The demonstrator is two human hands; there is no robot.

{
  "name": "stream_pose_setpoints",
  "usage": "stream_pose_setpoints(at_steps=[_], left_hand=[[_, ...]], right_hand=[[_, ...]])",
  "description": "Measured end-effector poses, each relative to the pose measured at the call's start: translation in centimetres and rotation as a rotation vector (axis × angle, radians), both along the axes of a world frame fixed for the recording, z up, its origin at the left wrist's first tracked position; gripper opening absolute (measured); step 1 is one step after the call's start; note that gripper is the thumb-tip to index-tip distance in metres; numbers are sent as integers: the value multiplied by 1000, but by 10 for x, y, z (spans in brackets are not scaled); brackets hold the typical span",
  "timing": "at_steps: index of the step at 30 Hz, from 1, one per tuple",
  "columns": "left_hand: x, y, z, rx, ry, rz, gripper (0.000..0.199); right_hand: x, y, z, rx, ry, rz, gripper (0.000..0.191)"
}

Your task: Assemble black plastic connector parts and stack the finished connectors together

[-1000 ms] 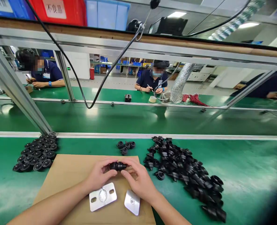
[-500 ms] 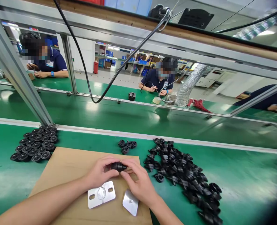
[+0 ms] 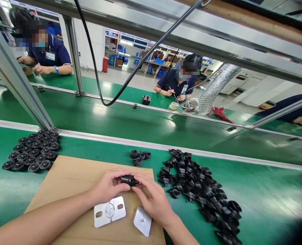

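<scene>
Green worktop [image 3: 270, 180] is spreading across frame; at lower centre I'm holding black part [image 3: 128, 180], left grip [image 3: 108, 185] and right grip [image 3: 154, 199] both pinching it. Slotted plate [image 3: 110, 211] is lying below on cardboard [image 3: 76, 175], black pieces [image 3: 204, 190] crowding lower right.

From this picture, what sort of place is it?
Probably a factory assembly workshop: many similar black parts grouped on a green bench, co-workers in matching dark shirts opposite, and a silvery duct beside one.
</scene>
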State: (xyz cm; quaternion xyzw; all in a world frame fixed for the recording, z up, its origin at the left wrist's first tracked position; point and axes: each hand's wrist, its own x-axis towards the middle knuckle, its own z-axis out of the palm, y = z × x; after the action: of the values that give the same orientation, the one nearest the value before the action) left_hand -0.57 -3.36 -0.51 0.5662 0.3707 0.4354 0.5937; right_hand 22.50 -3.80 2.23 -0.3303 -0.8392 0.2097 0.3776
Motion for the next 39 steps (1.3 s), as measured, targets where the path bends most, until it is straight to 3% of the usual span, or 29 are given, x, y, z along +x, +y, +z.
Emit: stream_pose_setpoints(at_steps=[3,7,14,17,20,23,27,29,31,36,39], left_hand=[[-1,0,-1,-33,-3,15,42],[-1,1,5,-1,-4,-10,38],[-1,0,11,21,10,-24,37],[-1,0,10,23,38,-44,35],[-2,1,11,5,43,-54,36],[-2,1,11,9,31,-61,36],[-2,2,9,-13,1,-59,38],[-2,2,8,-29,-11,-70,39],[-2,1,6,-16,-15,-66,39],[-1,0,2,182,0,15,31],[-1,-1,-1,114,21,51,54]], right_hand=[[0,2,2,91,-86,27,31],[3,3,5,68,-152,1,17],[8,3,8,71,-319,27,27],[4,1,7,-1,-325,-35,21],[1,-1,12,-134,-313,-111,26],[6,0,21,-223,-262,-33,26],[16,3,23,-31,-289,90,39],[17,5,18,99,-309,79,37],[15,5,11,128,-307,68,30],[0,-2,2,-207,-153,-97,15],[-5,-4,0,-335,-26,-154,19]])
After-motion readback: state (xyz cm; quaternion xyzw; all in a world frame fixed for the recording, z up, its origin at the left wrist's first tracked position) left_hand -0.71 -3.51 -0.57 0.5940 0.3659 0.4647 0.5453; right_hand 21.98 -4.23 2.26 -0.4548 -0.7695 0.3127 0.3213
